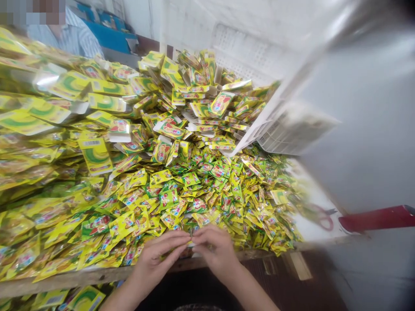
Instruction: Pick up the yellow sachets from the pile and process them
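At the front edge of the table, my left hand (pixel 157 255) and my right hand (pixel 216 248) meet fingertip to fingertip. Both are closed in a pinch. A sliver of something pale shows between the fingertips, too small and covered to name. Just beyond the fingers lies a heap of small, shiny yellow and green packets (pixel 197 205) with red fruit pictures. Behind the packets rises a pile of yellow and green cardboard boxes (pixel 222 103), several with white end flaps standing open.
A tilted white plastic crate (pixel 236 47) leans over the boxes at the back. On the right lie scissors (pixel 324 218) and a dark red object (pixel 376 219) near the table edge. A person in a striped shirt (pixel 76 36) is at the far left. More packaging (pixel 86 298) lies below the tabletop.
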The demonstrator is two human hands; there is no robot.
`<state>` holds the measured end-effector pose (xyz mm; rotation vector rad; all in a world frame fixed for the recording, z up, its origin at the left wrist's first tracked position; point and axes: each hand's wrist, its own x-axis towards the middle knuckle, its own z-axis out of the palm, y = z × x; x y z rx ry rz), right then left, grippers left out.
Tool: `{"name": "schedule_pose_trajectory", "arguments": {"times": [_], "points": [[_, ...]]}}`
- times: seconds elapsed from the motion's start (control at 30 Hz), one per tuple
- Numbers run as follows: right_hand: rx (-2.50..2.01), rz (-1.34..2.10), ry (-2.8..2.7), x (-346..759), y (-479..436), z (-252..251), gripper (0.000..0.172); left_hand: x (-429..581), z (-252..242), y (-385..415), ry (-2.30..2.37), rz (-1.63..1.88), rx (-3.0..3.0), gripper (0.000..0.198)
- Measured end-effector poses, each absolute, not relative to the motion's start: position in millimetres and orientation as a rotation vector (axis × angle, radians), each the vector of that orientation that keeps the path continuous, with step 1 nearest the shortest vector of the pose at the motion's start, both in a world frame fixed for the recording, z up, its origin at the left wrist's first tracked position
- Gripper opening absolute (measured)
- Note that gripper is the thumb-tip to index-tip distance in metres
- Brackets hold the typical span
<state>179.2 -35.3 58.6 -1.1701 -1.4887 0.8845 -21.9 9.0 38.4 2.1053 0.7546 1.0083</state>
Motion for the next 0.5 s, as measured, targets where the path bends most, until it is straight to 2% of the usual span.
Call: {"name": "schedule_pose_trajectory", "arguments": {"times": [0.1, 0.2, 0.27, 0.37, 0.5], "points": [[-1.250, 0.948, -1.455, 184, -38, 57, 0.015, -24, 35, 7, 0.753, 1.019, 2.139, 0.031], [-1.281, 1.069, -1.332, 180, -37, 56, 0.008, -23, 37, 7, 0.756, 1.004, 2.156, 0.030], [-1.282, 0.992, -1.340, 175, -35, 58, 0.005, -23, 40, 8, 0.755, 1.017, 2.167, 0.029], [-1.285, 0.796, -1.425, 168, -33, 61, 0.011, -22, 43, 8, 0.775, 1.038, 2.174, 0.030], [-1.313, 0.822, -1.395, 169, -35, 62, 0.008, -20, 42, 8, 0.766, 1.032, 2.155, 0.032]]}}
